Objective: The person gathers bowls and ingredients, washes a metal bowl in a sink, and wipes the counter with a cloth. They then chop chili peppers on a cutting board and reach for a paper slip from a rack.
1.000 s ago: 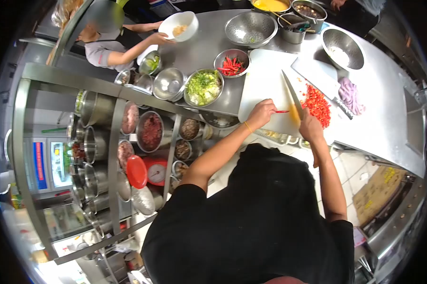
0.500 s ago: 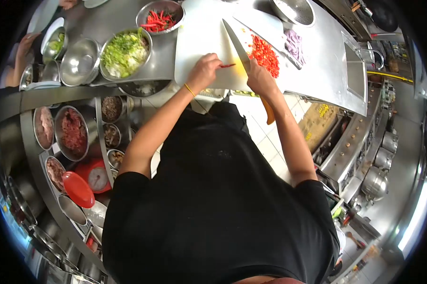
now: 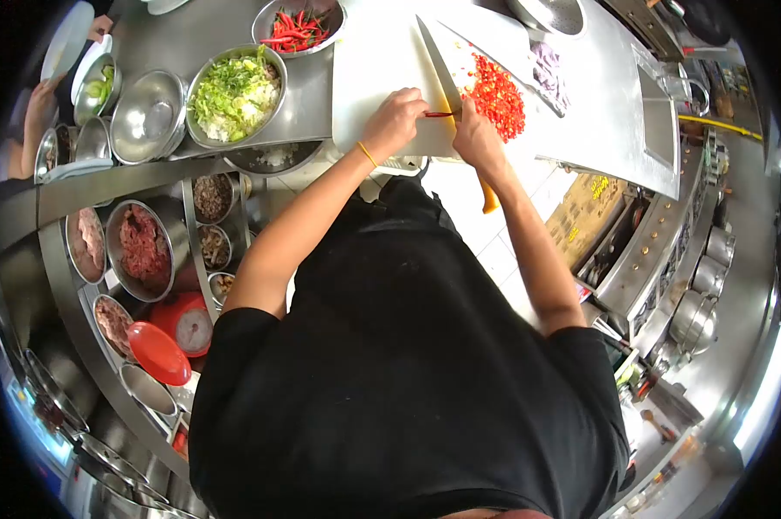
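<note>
Head view, looking down over the person's own black shirt. Landmark: white rectangular cutting board (image 3: 369, 60) lying on the steel counter.

Left hand (image 3: 395, 121): at the board's near edge, fingers curled down and closed on one end of a thin red chili pepper (image 3: 440, 113), pinning it flat to the board. The chili sticks out from the fingertips toward the other hand.

Right hand (image 3: 475, 138): also at the board's near edge, just right of the left hand, fist closed around the handle of a long steel-bladed kitchen knife (image 3: 440, 65). The blade runs from the fist across the board toward its far edge. Its heel meets the chili's free end. Whether the edge has passed through the chili cannot be told.

The chili therefore lies between the two hands — held at its left end, blade at its right.

Surroundings, relative to the board:
- heap of chopped red chili pieces (image 3: 498, 86) on the board's right part, just right of the blade
- sliced purple onion (image 3: 546, 69) at the board's right edge, beyond the heap
- round steel bowl of whole red chilies (image 3: 295, 26) off the far left corner
- larger steel bowl of chopped green and white vegetables (image 3: 233, 86) just left of the board
- another person's hand (image 3: 40, 95) well to the left — beside small steel bowls
</note>
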A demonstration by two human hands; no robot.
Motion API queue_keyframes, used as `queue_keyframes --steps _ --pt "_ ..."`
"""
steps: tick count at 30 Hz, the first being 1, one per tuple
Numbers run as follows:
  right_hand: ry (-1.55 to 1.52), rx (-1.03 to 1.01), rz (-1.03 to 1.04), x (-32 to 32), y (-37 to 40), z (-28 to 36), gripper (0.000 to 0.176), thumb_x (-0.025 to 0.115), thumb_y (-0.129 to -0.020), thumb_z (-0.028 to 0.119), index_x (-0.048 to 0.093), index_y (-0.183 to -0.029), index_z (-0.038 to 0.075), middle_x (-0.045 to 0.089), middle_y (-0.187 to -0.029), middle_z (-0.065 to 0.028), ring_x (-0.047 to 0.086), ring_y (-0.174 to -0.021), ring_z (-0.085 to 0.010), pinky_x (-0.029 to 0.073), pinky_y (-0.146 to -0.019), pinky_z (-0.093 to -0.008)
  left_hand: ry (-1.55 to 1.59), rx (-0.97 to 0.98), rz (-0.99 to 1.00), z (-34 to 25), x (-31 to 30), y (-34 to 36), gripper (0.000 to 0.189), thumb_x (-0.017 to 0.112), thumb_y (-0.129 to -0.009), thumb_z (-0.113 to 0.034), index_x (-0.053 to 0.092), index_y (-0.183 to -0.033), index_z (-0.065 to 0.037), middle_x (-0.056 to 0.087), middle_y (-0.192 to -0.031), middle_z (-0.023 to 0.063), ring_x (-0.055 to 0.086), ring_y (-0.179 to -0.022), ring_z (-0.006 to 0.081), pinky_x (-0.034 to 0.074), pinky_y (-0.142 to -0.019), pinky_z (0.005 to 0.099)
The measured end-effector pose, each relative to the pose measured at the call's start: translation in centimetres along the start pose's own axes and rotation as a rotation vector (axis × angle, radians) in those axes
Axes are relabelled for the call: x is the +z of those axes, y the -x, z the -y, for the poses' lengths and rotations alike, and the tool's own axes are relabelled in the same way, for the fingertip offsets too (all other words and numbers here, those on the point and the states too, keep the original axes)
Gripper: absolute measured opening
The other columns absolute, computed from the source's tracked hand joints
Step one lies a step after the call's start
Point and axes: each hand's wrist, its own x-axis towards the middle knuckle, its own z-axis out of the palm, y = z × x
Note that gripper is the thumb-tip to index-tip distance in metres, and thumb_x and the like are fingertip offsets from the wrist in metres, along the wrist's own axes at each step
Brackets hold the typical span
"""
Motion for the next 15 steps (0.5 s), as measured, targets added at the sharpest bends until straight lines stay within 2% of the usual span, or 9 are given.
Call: queue_keyframes --steps 5,7,9,15 --pt "0.059 -0.041 0.085 -1.2 0.4 0.1 0.028 0.049 -0.073 0.003 0.040 -0.099 -0.003 0.060 -0.078 -0.0278 0.061 -0.074 -0.0421 0.048 -0.066 -0.0486 -0.002 0.023 -0.014 0.1 0.1 -0.1 0.007 0.055 -0.071 0.004 0.060 -0.075 0.002 0.054 -0.076 0.0128 0.055 -0.077 0.0294 0.045 -0.070 0.0375" --pt "0.134 -0.011 -0.043 1.3 0.4 -0.3 0.026 0.048 -0.074 0.003 0.040 -0.098 -0.002 0.061 -0.078 -0.0279 0.062 -0.074 -0.0412 0.049 -0.065 -0.0478 0.018 0.000 -0.023 0.1 0.2 0.0 0.006 0.055 -0.071 0.003 0.060 -0.073 0.001 0.053 -0.075 0.0130 0.054 -0.076 0.0294 0.045 -0.069 0.0377" --pt "0.134 -0.002 -0.063 1.1 -0.2 -0.1 0.025 0.048 -0.074 0.003 0.040 -0.097 -0.002 0.060 -0.078 -0.0283 0.062 -0.074 -0.0406 0.049 -0.065 -0.0475 0.019 -0.001 -0.027 0.2 0.4 -0.1 0.005 0.055 -0.071 0.003 0.060 -0.073 0.001 0.053 -0.075 0.0132 0.054 -0.075 0.0297 0.045 -0.069 0.0380" --pt "-0.020 0.004 0.101 -1.9 0.4 0.7 0.029 0.049 -0.073 0.003 0.040 -0.100 -0.004 0.060 -0.079 -0.0287 0.061 -0.075 -0.0428 0.048 -0.068 -0.0481 -0.019 -0.019 0.002 -0.3 -0.2 -0.4 0.006 0.055 -0.073 0.002 0.060 -0.075 0.001 0.052 -0.076 0.0133 0.054 -0.078 0.0308 0.045 -0.071 0.0384"
